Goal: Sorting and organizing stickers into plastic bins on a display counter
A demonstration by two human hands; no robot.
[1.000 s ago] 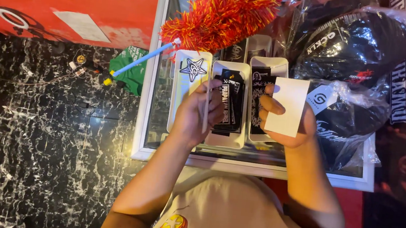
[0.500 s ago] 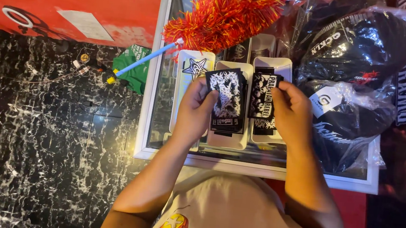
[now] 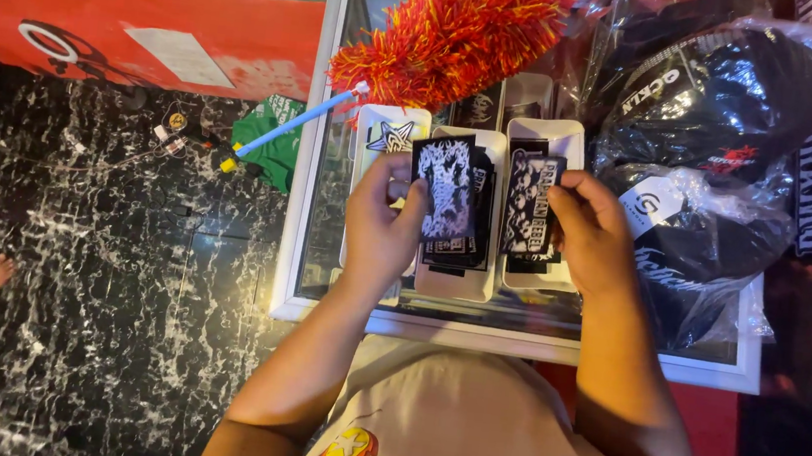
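Both forearms reach forward, the left hand [image 3: 382, 220] and right hand [image 3: 591, 232] pinching closed (thumbs turned inward).

My left hand [image 3: 382, 220] holds a patch [image 3: 445, 190] over the middle tray [image 3: 455, 284]; my right hand [image 3: 591, 232] holds another patch [image 3: 529, 201] over the right tray [image 3: 547, 130]. A third tray [image 3: 387, 120] lies left. All sit on the glass counter [image 3: 334, 150]. The duster [image 3: 456, 37] lies behind them, bagged caps [image 3: 719, 120] to the right.

Lower edges of both black patches [image 3: 446, 197] hidden behind fingers [image 3: 408, 190]. Orange duster [image 3: 462, 28] cropped at top edge. Bagged caps [image 3: 731, 101] cut off (right side). Small floor items [image 3: 175, 128] too small to tell.
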